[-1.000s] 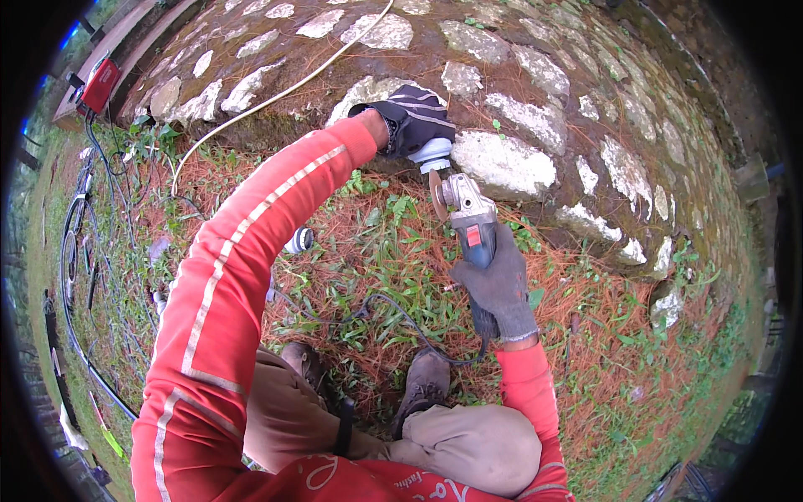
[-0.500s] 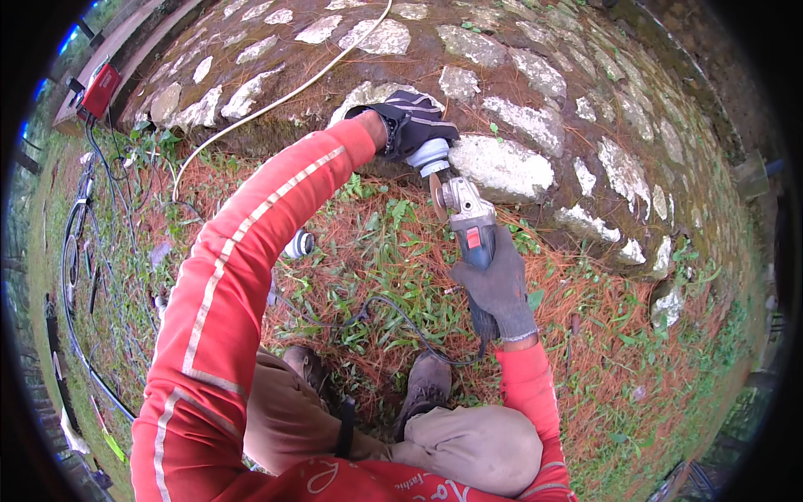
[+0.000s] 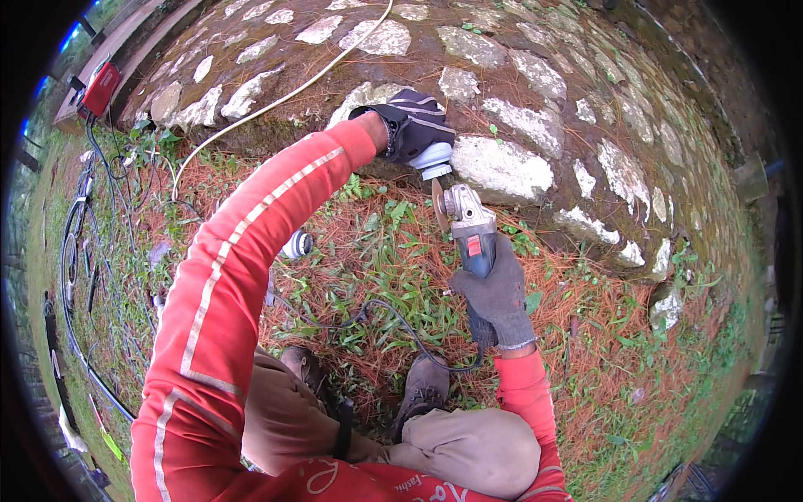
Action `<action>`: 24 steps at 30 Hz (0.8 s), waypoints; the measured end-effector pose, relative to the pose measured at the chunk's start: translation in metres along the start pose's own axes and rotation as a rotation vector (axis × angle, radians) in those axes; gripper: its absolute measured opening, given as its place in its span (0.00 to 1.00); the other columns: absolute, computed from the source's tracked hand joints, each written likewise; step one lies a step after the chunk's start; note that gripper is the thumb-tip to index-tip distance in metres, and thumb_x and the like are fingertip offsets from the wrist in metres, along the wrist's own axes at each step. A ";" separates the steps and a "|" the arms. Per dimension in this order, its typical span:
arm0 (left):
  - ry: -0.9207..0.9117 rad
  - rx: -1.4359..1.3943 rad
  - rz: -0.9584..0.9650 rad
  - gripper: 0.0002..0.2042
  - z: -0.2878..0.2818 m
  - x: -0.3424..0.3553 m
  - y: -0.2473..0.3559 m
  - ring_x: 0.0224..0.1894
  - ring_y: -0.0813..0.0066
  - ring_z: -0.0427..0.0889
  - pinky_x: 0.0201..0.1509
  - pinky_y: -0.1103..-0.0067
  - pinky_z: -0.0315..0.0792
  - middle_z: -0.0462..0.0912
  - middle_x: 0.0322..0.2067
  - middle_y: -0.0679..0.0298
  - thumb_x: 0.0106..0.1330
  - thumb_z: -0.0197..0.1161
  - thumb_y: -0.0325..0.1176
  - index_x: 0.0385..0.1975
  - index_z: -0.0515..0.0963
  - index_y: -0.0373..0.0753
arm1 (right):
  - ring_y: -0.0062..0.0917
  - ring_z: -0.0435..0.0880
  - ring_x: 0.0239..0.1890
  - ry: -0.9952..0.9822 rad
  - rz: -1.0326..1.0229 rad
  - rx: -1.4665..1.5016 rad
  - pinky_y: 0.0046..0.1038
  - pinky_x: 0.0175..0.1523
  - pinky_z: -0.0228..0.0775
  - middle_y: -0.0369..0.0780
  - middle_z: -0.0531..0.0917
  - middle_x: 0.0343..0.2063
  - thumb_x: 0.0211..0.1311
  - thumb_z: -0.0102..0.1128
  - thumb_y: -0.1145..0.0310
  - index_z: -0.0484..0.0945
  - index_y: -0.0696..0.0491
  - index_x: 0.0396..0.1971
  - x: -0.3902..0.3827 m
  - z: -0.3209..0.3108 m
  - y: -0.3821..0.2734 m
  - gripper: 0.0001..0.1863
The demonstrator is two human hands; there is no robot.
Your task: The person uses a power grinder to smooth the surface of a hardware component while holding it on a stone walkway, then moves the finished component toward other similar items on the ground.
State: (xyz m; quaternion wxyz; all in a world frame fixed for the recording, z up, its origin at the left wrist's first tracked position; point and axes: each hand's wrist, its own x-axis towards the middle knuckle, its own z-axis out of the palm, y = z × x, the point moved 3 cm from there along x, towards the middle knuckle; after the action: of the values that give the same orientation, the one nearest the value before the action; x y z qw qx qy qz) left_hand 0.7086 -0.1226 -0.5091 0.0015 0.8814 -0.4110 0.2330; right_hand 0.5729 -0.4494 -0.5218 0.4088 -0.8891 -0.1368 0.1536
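Note:
My left hand (image 3: pixel 418 125), in a dark striped glove, is closed on a pale grey, ringed cylindrical piece (image 3: pixel 434 159) against the stone edge. Its exact kind is hard to make out. My right hand (image 3: pixel 495 289), in a grey glove, grips the body of an angle grinder (image 3: pixel 470 219) with a silver head. The grinder's thin brown disc (image 3: pixel 440 205) is just below the piece, with a small gap visible between them. A similar white and grey ringed piece (image 3: pixel 299 243) lies on the grass beside my left sleeve.
A sloping stone wall (image 3: pixel 535 125) rises in front of me. A pale hose (image 3: pixel 276 105) runs across it. The grinder's dark cord (image 3: pixel 401 316) curves over grass and pine needles near my shoes (image 3: pixel 425 383). A red machine (image 3: pixel 101 89) with black cables (image 3: pixel 71 335) is at the left.
The grinder has drawn slightly down, so its disc now stands apart from the ringed piece. The piece in my left hand has turned a little.

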 end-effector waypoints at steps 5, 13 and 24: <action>-0.135 0.003 -0.126 0.12 -0.004 -0.018 0.001 0.42 0.48 0.92 0.42 0.53 0.83 0.90 0.36 0.57 0.66 0.73 0.42 0.47 0.89 0.53 | 0.45 0.93 0.50 0.019 0.005 -0.037 0.46 0.58 0.85 0.48 0.92 0.48 0.47 0.89 0.61 0.80 0.57 0.63 0.003 0.002 -0.002 0.42; -0.248 -0.003 -0.251 0.18 -0.009 -0.024 -0.001 0.48 0.47 0.91 0.49 0.54 0.83 0.90 0.42 0.57 0.64 0.75 0.40 0.54 0.87 0.53 | 0.51 0.94 0.50 -0.009 -0.039 -0.036 0.50 0.57 0.86 0.52 0.92 0.48 0.52 0.88 0.59 0.77 0.58 0.65 0.010 0.006 -0.002 0.42; -0.424 -0.061 -0.338 0.27 -0.003 0.006 0.001 0.57 0.47 0.89 0.59 0.54 0.82 0.90 0.50 0.56 0.63 0.77 0.38 0.64 0.84 0.53 | 0.46 0.93 0.48 0.029 -0.004 -0.020 0.47 0.56 0.85 0.49 0.91 0.47 0.47 0.89 0.60 0.80 0.56 0.62 0.007 0.003 -0.004 0.41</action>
State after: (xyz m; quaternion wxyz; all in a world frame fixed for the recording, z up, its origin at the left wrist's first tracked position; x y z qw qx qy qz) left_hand 0.7101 -0.1275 -0.5040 -0.0192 0.9661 -0.2561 0.0272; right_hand 0.5780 -0.4425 -0.5220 0.4022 -0.8950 -0.1343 0.1386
